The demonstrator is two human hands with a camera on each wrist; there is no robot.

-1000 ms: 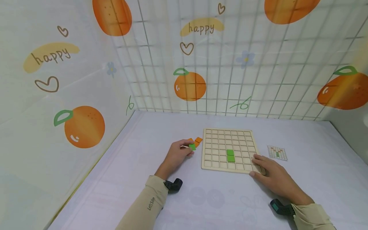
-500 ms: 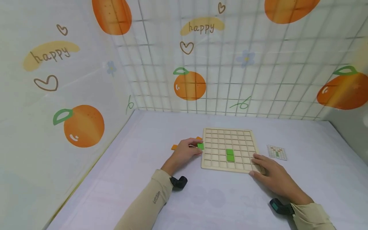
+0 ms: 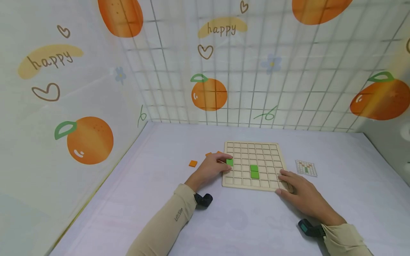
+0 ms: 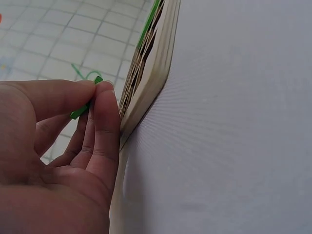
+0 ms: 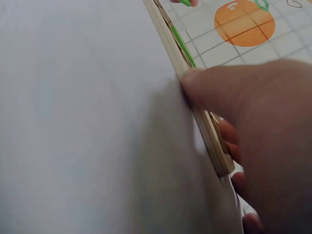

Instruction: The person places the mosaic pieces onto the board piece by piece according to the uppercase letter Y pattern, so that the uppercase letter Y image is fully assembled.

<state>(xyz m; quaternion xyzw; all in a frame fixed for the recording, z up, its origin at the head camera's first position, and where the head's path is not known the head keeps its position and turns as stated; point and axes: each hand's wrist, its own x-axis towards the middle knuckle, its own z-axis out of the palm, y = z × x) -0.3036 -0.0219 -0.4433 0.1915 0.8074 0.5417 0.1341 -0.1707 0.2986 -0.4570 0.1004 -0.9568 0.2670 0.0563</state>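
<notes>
My left hand (image 3: pixel 210 168) pinches a small green square tile (image 3: pixel 229 162) between thumb and fingertips, over the left edge of a wooden grid board (image 3: pixel 240 183). In the left wrist view the tile (image 4: pixel 78 112) shows edge-on, tilted, partly hidden behind the fingers. Two more green tiles (image 3: pixel 254 174) lie in adjoining cells near the middle of the board. At the near right corner, my right hand (image 3: pixel 302 195) grips the board, its thumb (image 5: pixel 197 87) against the front edge and its fingers reaching over the right side.
An orange tile (image 3: pixel 193 163) lies on the white table (image 3: pixel 243 227) left of the board. Further orange tiles (image 3: pixel 209 154) are partly hidden behind my left hand. Right of the board lies a small card (image 3: pixel 306 168) with a coloured grid pattern. Printed curtains (image 3: pixel 179 71) stand behind and beside the table.
My left hand has moved right with the green tile, from beside the orange tiles to over the board's left edge. The right hand has stayed at the board's corner.
</notes>
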